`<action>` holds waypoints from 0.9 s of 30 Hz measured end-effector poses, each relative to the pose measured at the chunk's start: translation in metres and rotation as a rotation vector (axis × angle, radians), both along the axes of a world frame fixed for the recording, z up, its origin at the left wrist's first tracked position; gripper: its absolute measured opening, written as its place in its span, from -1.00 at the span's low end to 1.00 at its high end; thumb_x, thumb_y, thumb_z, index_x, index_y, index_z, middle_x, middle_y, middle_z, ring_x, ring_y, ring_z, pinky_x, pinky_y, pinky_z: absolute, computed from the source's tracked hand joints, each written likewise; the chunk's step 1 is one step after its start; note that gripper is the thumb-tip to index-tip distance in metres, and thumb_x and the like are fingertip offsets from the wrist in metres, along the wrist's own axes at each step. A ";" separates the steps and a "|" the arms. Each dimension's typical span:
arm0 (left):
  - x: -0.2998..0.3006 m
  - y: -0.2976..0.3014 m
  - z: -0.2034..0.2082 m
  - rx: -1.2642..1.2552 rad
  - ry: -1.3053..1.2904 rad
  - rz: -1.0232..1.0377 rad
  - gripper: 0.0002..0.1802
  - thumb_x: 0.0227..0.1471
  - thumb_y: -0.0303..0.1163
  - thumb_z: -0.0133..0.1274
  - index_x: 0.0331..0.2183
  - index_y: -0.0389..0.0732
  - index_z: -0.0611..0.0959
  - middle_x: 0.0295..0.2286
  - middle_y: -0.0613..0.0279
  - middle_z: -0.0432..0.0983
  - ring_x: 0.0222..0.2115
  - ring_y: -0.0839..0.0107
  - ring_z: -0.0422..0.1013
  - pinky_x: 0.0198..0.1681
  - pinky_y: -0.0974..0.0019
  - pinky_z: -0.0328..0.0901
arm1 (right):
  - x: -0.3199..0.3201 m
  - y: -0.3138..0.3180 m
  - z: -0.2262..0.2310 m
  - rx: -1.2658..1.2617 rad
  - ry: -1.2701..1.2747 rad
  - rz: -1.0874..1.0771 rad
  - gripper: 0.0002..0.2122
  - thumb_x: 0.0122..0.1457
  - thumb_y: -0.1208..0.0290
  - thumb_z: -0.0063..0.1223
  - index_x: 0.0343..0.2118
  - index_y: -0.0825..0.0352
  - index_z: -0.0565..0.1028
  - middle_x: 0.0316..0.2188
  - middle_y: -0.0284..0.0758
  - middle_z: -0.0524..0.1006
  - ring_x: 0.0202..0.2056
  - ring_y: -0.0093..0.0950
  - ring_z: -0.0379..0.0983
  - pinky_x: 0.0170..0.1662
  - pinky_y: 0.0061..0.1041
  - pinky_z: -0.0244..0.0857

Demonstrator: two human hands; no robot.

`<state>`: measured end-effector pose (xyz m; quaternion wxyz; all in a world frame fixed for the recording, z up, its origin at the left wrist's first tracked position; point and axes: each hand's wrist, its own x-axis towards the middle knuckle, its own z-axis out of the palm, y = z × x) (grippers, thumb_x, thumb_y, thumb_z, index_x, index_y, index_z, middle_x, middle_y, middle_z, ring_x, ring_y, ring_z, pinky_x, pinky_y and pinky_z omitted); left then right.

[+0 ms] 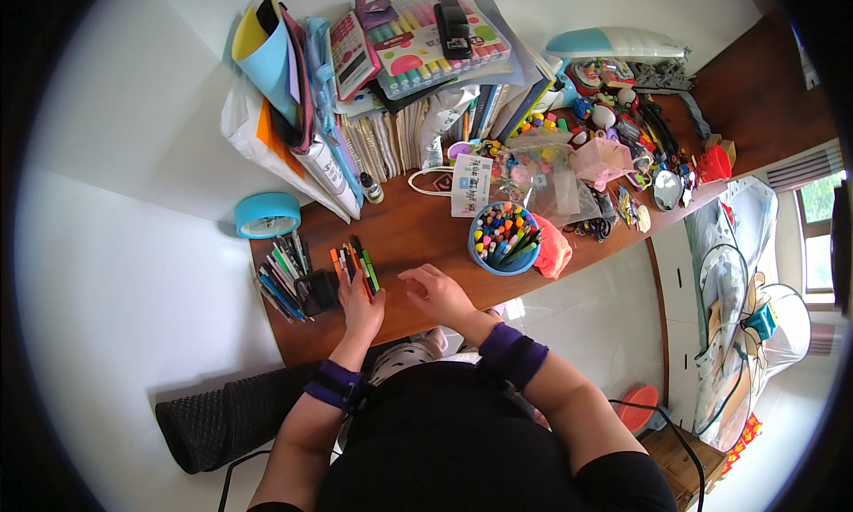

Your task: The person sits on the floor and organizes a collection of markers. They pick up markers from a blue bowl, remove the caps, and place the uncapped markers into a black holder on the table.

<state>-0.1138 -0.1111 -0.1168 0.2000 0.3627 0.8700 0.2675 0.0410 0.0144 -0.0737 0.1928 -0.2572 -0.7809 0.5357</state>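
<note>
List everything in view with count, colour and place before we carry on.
Desk: one, brown, centre
Loose pens: several, orange, green, dark, left of centre
Pen holder: one, black, left of loose pens
Bundled pens: many, mixed, at the holder
Tub: one, blue, mid-desk
Tub pens: many, mixed, inside
Cloth: one, coral, right of tub
Round object: one, blue, desk's left end
Books: many, mostly pale, desk's back
Marker case: one, clear, above books
Calculator: one, pink, beside case
Clutter: uncounted, mixed, desk's right end
Rolled mat: one, black, lower left
Window: one, brown-framed, far right
Wristbands: two, purple, lower centre
Left grip: one, bare, at loose pens
Right grip: one, bare, over desk
</note>
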 end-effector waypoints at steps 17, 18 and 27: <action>0.013 0.000 -0.012 -0.065 -0.042 -0.012 -0.31 -0.07 -0.29 0.15 0.10 -0.30 0.35 0.16 -0.29 -0.01 0.16 -0.22 -0.01 0.19 -0.03 0.05 | -0.045 -0.014 -0.069 -0.074 -0.287 -0.010 -0.61 -0.05 0.52 0.11 -0.07 0.35 0.48 -0.25 -0.11 0.50 -0.29 -0.27 0.53 -0.18 -0.38 0.43; 0.014 0.001 -0.012 -0.052 -0.042 -0.010 -0.33 -0.07 -0.29 0.15 0.09 -0.26 0.37 0.16 -0.29 -0.03 0.16 -0.22 -0.01 0.19 -0.03 0.06 | -0.046 -0.014 -0.072 -0.092 -0.277 -0.034 -0.61 -0.05 0.52 0.11 -0.07 0.35 0.48 -0.25 -0.11 0.50 -0.30 -0.28 0.53 -0.19 -0.38 0.43; 0.022 0.007 -0.012 -0.118 -0.009 0.000 -0.47 -0.09 -0.29 0.15 0.00 -0.11 0.52 0.19 -0.26 -0.12 0.17 -0.28 -0.08 0.18 -0.08 0.06 | -0.052 -0.013 -0.085 -0.103 -0.350 -0.103 -0.61 -0.06 0.54 0.07 -0.07 0.34 0.49 -0.25 -0.12 0.53 -0.27 -0.28 0.54 -0.17 -0.39 0.43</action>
